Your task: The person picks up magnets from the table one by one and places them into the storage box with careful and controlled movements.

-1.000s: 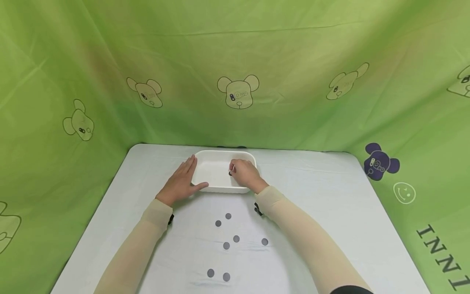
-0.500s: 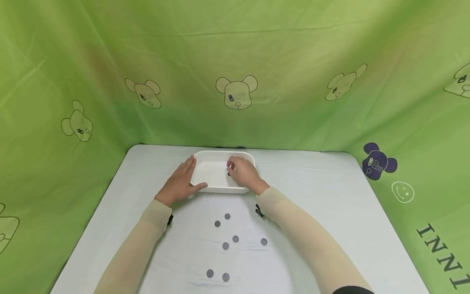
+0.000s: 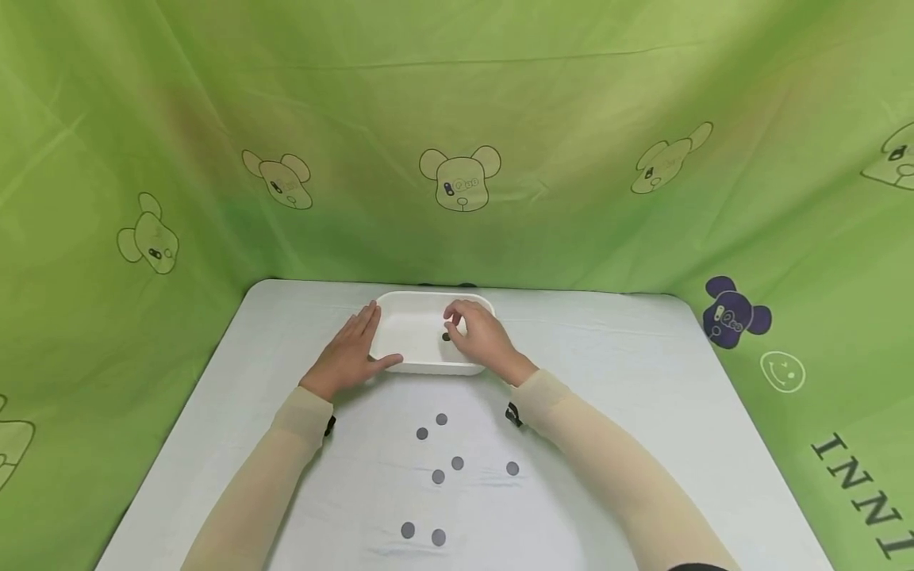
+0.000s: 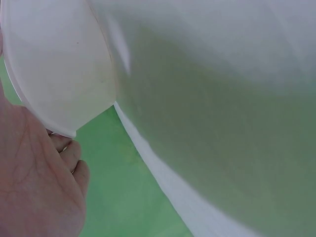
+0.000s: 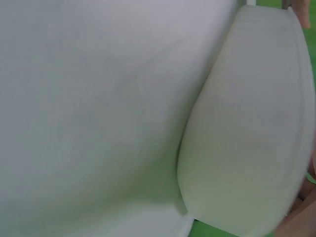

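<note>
A shallow white tray stands near the table's far edge. At its left end lies my left hand, fingers straight along the side and the thumb on the front rim. Over the tray's right half, my right hand bends its fingers loosely, with a gap between thumb and forefinger. A small dark round disc lies in the tray just by the thumb tip. Both wrist views show the tray's outer wall from low down, with the left palm close against the rim in one; the right hand is mostly hidden behind the wall in the other.
Several flat grey discs are scattered over the white table between the forearms and toward the near side. One lies apart, close to the right sleeve. A green printed curtain surrounds the table at the back and sides.
The right thumb and forefinger have parted and come away from the dark disc, which stays in the tray. The right wrist has shifted slightly right. The left hand keeps its place.
</note>
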A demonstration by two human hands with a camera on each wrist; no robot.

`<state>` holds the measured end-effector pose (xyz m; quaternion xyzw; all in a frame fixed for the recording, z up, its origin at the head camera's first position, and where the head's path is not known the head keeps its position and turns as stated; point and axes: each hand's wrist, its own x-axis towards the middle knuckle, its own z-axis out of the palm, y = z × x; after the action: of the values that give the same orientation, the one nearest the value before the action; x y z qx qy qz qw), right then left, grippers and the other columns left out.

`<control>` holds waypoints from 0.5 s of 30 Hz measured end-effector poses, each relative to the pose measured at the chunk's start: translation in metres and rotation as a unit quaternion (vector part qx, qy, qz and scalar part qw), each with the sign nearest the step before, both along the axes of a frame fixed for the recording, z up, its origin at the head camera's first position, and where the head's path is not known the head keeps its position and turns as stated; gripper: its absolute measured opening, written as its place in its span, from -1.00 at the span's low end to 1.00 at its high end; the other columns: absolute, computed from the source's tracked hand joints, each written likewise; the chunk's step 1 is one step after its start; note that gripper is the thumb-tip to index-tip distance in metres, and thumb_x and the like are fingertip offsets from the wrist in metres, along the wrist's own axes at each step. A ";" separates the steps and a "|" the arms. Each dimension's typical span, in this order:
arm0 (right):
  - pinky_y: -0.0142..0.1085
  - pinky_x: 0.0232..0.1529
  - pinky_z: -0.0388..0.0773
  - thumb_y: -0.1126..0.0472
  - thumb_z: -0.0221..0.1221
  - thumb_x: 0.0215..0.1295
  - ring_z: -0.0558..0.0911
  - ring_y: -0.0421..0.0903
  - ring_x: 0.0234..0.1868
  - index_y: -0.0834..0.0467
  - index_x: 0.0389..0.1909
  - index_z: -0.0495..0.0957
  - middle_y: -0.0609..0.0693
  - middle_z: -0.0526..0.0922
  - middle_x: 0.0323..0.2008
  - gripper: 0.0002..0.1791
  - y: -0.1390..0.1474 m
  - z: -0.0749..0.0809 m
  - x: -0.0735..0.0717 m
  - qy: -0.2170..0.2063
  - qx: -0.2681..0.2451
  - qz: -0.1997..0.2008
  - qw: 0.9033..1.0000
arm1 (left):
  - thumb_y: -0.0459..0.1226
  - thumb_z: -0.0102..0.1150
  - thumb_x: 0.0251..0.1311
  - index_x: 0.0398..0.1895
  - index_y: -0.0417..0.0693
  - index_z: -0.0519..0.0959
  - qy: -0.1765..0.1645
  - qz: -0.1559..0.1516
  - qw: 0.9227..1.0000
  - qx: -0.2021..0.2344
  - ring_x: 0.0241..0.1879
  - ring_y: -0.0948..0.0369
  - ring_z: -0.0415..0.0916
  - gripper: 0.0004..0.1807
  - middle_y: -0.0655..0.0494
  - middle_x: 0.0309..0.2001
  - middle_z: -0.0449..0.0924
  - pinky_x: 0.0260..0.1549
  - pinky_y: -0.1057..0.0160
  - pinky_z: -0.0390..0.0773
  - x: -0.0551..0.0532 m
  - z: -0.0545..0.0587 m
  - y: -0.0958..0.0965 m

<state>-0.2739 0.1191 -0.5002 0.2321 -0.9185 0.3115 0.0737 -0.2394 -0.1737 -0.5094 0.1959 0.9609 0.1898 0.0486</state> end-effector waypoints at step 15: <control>-0.23 -0.23 0.53 0.22 0.30 0.50 0.51 -0.10 -0.27 0.11 0.01 0.68 -0.07 0.68 -0.19 -0.85 0.038 0.010 0.042 0.002 0.005 0.013 1.000 | 0.38 0.07 0.45 0.75 -0.25 -0.25 0.012 -0.010 1.000 0.009 0.75 0.00 -0.33 0.24 -0.10 0.77 -0.36 0.71 0.05 -0.26 0.001 -0.001 -0.001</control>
<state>-0.2322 0.1568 -0.4897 0.2455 -0.9168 0.3071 0.0703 -0.2383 -0.1751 -0.5105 0.2082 0.9577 0.1952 0.0377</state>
